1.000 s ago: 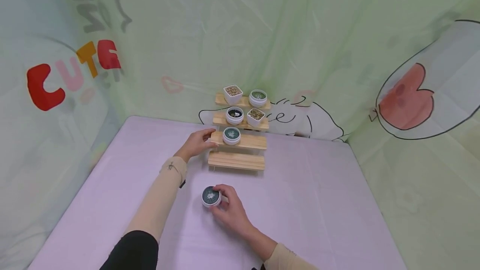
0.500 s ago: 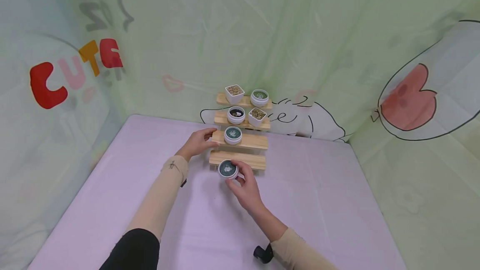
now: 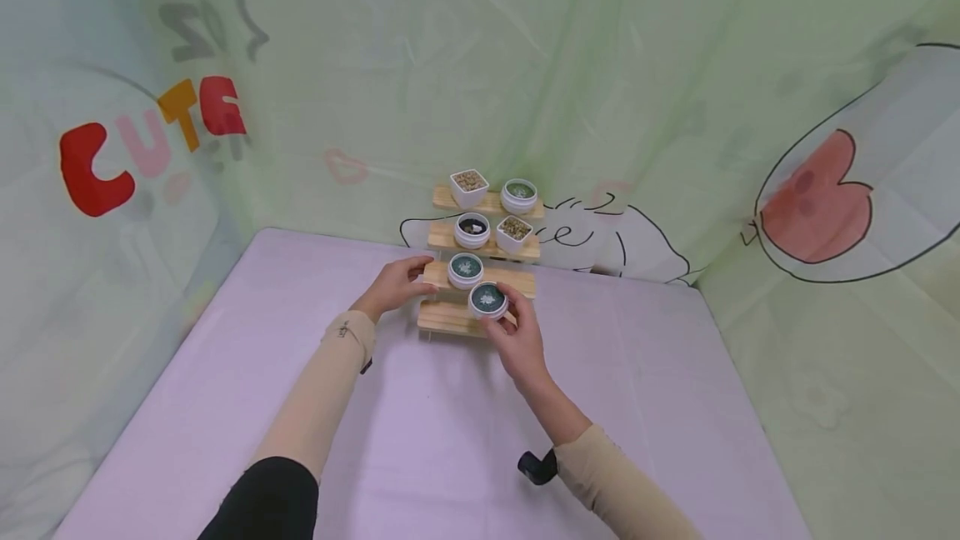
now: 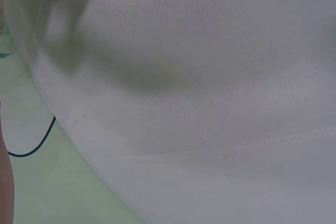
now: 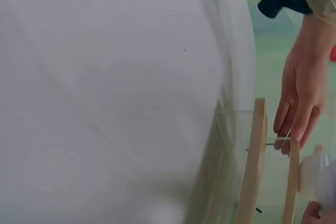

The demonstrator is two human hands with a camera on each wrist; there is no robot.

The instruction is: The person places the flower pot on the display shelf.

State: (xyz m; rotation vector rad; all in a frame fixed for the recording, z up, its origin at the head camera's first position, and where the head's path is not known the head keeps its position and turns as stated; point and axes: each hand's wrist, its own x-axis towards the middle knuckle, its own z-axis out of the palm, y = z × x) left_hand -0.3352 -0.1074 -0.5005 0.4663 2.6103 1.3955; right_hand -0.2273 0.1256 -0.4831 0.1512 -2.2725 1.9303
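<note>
My right hand (image 3: 522, 347) holds a round white pot (image 3: 488, 300) with a dark green, white-flecked top, thumb and fingers round its side. The pot is over the right part of the lowest step of a wooden tiered stand (image 3: 450, 319); whether it touches a step is unclear. At the stand's left side, my left hand (image 3: 392, 284) grips the end of the second step from the bottom, also seen in the right wrist view. On that step stands a similar round pot (image 3: 466, 271). In the left wrist view the hand's work is out of sight.
The upper steps bear a square pot of pale bits (image 3: 469, 182), a round green-topped pot (image 3: 519, 196), a round dark-filled pot (image 3: 472, 229) and another square pot (image 3: 513, 233). A printed curtain (image 3: 360, 90) hangs behind the pale table (image 3: 600, 407).
My right hand has carried the round pot from over the table in front, forward and to the right, to the stand's lower steps. The left hand keeps its hold on the stand.
</note>
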